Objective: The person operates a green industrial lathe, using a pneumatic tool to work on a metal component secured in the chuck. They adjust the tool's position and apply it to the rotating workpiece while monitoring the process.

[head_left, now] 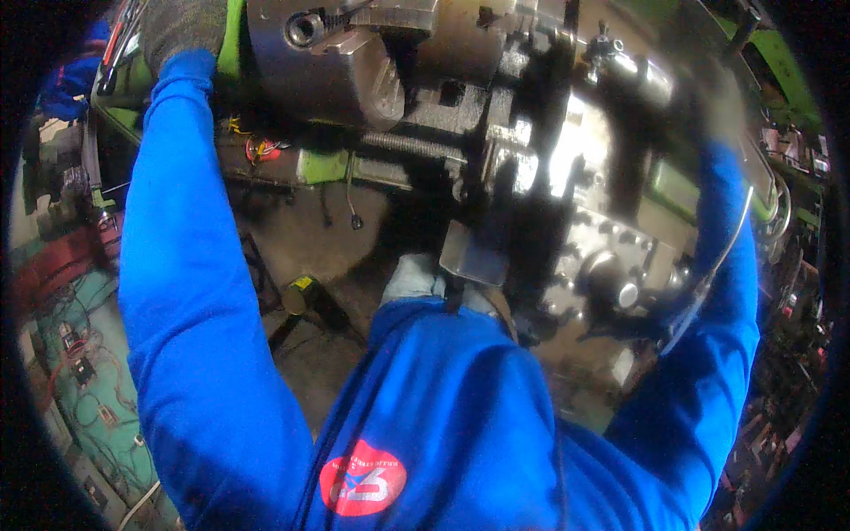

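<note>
Your left hand point(181, 26), in a dark knit glove, rests up top-left on the green lathe point(323, 164) housing beside the steel chuck point(341, 66); grip can't be judged, fingers cut off by the frame edge. Right hand point(708, 106) is blurred, gloved, over the carriage point(567, 186); open or shut unclear. Both arms stretched out, blue sleeves. Chuck is round, greasy metal w/ stepped jaws.

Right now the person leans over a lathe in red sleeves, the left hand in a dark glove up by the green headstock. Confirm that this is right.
Not quite: the sleeves are blue, not red, as the head view shows. The rest holds: the person leans over the lathe, and the left hand in its dark glove is up by the green headstock.
</note>
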A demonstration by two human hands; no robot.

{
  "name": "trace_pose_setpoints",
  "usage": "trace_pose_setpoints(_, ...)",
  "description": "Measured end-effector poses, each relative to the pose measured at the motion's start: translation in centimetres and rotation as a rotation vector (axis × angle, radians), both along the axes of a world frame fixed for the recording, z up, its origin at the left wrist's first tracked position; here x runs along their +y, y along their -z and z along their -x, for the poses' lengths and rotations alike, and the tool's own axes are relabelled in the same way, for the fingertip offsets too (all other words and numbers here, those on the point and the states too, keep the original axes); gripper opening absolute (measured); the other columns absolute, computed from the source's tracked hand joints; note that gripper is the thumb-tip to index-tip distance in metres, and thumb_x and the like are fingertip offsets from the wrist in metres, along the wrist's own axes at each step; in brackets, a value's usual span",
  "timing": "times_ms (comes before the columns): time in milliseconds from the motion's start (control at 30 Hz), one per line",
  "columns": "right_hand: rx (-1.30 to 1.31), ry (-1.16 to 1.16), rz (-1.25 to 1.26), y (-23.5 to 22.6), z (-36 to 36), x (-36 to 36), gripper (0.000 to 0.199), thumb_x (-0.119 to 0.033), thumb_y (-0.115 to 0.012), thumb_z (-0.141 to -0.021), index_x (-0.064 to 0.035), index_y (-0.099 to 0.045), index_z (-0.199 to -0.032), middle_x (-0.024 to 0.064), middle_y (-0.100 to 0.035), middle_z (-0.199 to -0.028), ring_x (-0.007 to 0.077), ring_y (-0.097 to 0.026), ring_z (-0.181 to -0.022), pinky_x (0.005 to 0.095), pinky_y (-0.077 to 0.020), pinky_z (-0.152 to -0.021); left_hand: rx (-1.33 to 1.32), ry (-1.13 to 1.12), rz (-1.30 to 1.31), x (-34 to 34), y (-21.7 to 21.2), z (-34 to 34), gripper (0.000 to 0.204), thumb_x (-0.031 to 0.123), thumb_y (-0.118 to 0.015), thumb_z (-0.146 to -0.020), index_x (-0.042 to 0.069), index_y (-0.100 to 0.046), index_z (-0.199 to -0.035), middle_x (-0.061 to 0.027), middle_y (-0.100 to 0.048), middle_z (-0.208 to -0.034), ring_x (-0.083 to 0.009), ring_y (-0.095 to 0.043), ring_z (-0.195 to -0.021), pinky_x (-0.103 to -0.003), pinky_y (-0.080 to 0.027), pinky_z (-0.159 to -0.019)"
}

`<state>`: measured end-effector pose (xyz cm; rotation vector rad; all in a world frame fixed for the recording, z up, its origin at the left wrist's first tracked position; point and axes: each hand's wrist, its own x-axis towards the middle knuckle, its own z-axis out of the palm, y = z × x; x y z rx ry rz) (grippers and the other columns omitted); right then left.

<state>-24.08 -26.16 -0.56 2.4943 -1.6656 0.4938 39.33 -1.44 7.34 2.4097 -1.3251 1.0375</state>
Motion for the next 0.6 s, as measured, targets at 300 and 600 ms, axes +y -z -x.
trace_pose_setpoints(300,-0.025,0.029,-0.094,-0.4,-0.6,-0.6,0.058,-0.047,-0.064,-0.091,-0.0083,-0.062,-0.135,0.0210,-0.060,-0.135,0.0348,-0.056,-0.128,0.0427,-0.0443,-0.105,0.028,-0.050,0.041,0.1,0.5,-1.8,0.064,0.045,-0.055,-0.093,0.004,-0.052,-0.142,-0.0260,-0.051,-0.145,-0.0411,-0.045,-0.137,-0.048,-0.033,-0.116)
trace_pose_setpoints(600,0.180,0.012,0.104,0.5,-0.3,0.1,0.047,-0.041,-0.066,-0.092,-0.0127,-0.063,-0.130,0.0194,-0.063,-0.124,0.0360,-0.060,-0.114,0.0459,-0.0484,-0.094,0.356,-0.109,0.037,0.9,-4.2,3.7,0.057,0.036,-0.069,-0.080,0.005,-0.062,-0.127,-0.0201,-0.071,-0.101,-0.0378,-0.068,-0.097,-0.048,-0.053,-0.085)
